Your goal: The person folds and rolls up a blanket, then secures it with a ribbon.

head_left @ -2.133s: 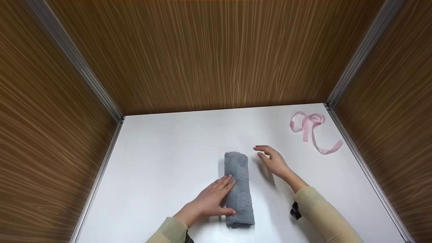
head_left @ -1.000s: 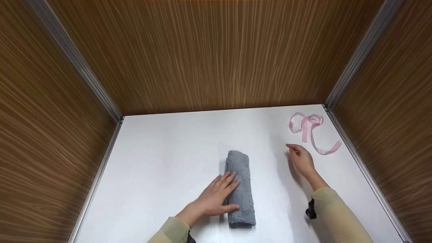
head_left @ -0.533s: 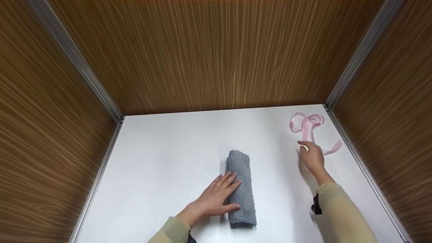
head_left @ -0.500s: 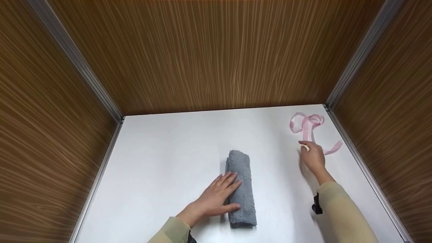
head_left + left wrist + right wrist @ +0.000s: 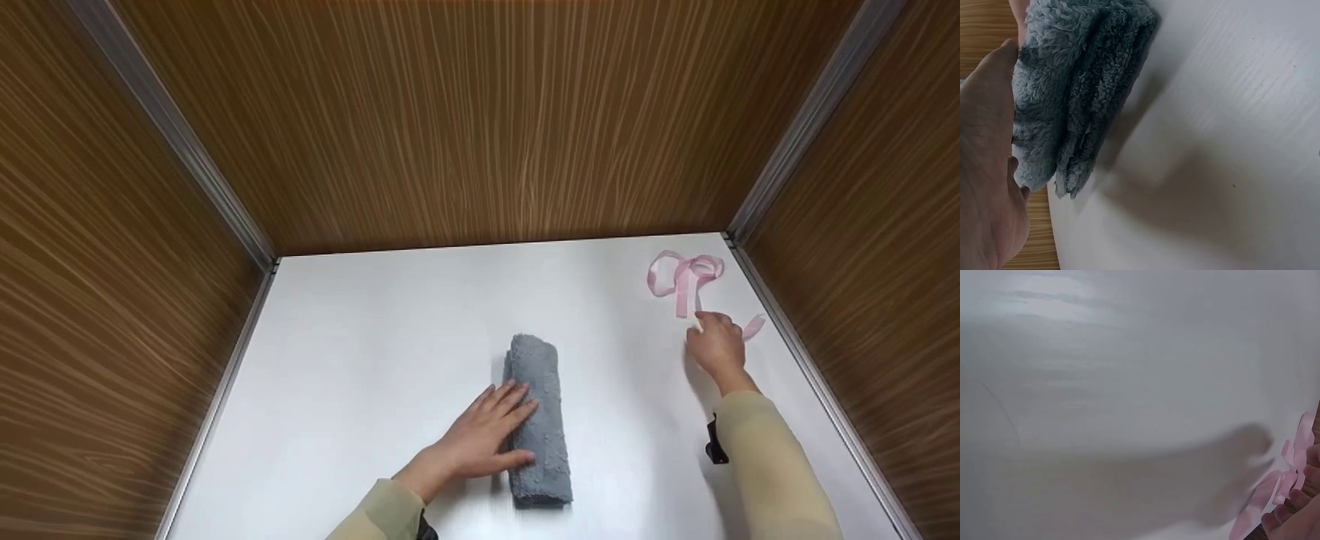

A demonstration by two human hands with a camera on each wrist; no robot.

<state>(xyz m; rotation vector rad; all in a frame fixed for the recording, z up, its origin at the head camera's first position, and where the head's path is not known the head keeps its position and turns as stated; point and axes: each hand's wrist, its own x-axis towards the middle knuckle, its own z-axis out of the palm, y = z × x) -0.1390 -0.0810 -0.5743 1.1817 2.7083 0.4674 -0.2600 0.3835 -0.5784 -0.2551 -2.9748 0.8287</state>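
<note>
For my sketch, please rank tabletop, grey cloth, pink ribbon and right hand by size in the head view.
1. Tabletop
2. Grey cloth
Unsure: pink ribbon and right hand; the hand hides some ribbon.

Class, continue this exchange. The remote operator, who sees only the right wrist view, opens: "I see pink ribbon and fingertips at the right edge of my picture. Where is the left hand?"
Observer: The left hand rests on a grey fluffy cloth, fingers spread.

Operator: Is that lying flat in one sheet?

Observer: No. The left wrist view shows stacked layers at one end, so it is folded or rolled over itself.

Operator: And where is it, compared with what I see?

Observer: By the head view, the pink ribbon lies to its right and farther from the person, near the far right corner of the white table.
</note>
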